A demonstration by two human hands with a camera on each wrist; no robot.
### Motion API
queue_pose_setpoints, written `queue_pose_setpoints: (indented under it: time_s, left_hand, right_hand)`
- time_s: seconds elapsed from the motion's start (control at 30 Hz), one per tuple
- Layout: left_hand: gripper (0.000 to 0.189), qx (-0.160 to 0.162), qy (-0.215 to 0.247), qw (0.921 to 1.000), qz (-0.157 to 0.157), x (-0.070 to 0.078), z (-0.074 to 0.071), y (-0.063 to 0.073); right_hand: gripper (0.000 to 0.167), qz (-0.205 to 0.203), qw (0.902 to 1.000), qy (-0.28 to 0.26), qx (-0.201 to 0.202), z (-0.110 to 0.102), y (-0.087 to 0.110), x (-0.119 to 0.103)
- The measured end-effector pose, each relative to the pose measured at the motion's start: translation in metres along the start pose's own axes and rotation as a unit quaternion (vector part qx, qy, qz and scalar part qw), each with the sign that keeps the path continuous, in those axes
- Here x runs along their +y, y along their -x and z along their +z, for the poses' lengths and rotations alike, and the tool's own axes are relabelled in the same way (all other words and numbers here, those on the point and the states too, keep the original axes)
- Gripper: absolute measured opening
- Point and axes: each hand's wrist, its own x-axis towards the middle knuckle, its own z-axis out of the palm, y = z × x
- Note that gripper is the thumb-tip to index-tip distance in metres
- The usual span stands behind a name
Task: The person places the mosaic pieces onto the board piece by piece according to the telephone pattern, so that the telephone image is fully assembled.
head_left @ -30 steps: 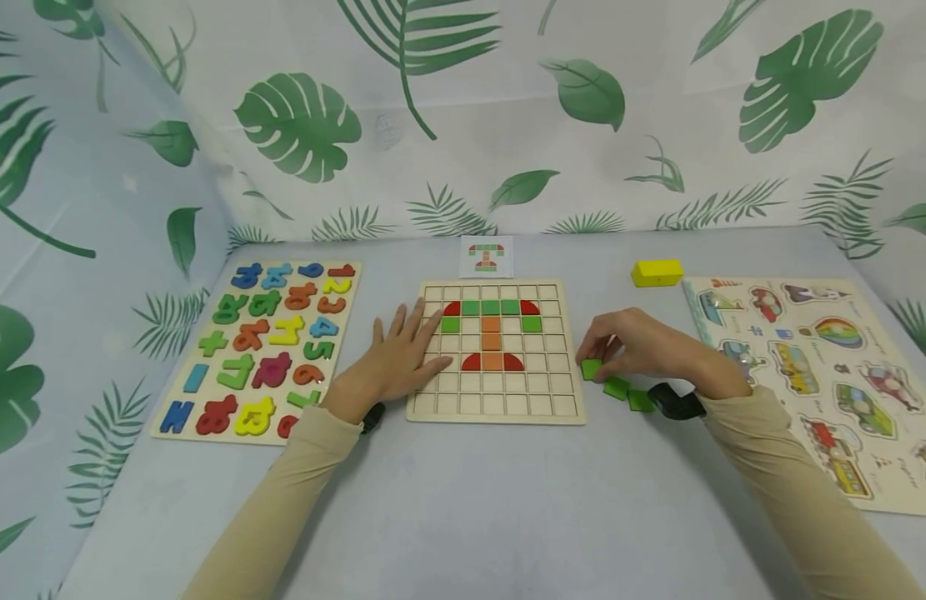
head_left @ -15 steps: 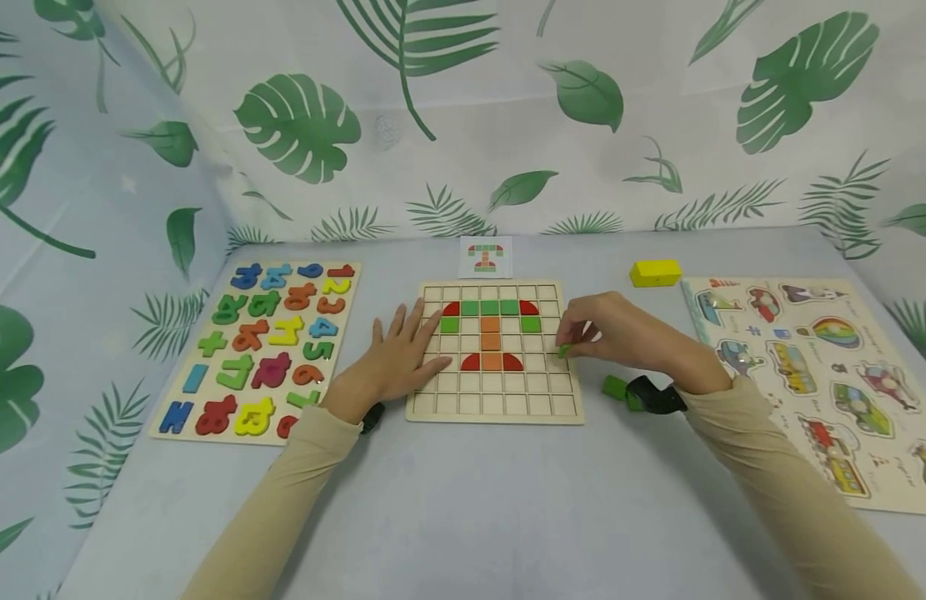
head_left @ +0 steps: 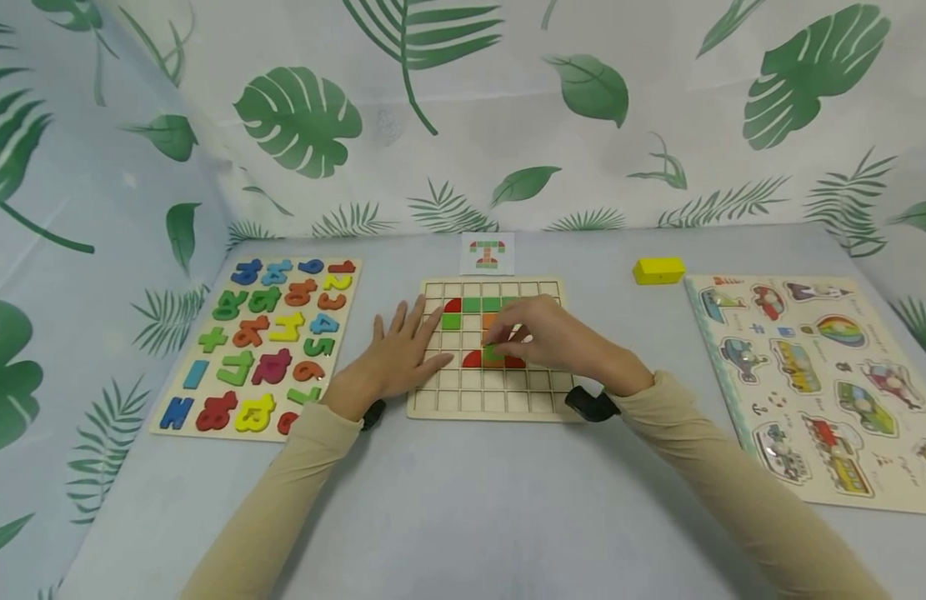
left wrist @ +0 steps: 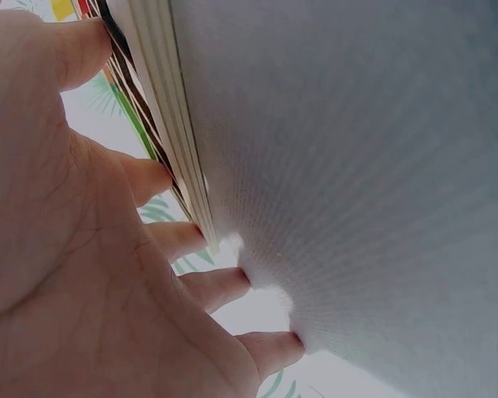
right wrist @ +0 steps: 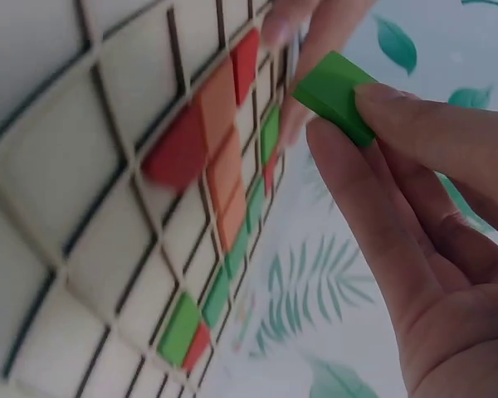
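Observation:
A wooden grid board (head_left: 533,406) lies on the table with red, orange and green blocks set in its squares. My left hand (head_left: 391,354) rests at its left edge, fingers straight and spread, fingertips and thumb touching the board. In the right wrist view, my right hand (right wrist: 436,182) pinches a green square block (right wrist: 332,87) between thumb and fingers. In the head view, that hand is over the middle of the board, apart from its surface, and covers part of the pattern. Behind the board lies a small picture card (head_left: 488,253) showing a similar red, green and orange pattern.
A number puzzle board (head_left: 188,333) lies on the left. On the right is a picture puzzle board (head_left: 815,396) with vehicles, and a yellow block (head_left: 658,271) sits behind it to the left. A leaf-patterned cloth (head_left: 447,100) hangs at the back.
My right hand picked up a green block from the table right of the board and moved left with it over the board's middle. My left hand stayed in place.

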Motion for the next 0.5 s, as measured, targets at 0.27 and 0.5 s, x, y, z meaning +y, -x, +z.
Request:
queue_pose_setpoints:
  time_s: [0.27,0.5]
  left_hand:
    - [0.080,0.005,-0.007,1.0000,-0.001,-0.001,0.001,-0.002]
    - [0.081,0.001,-0.009,1.0000,-0.003,-0.002,0.002,-0.002]
  right_hand:
    - [0.015,0.005,0.9988,-0.031,-0.037,0.020,-0.010,-0.002]
    - [0.014,-0.011,0.9993,-0.013,-0.033,0.033,-0.010,0.002]
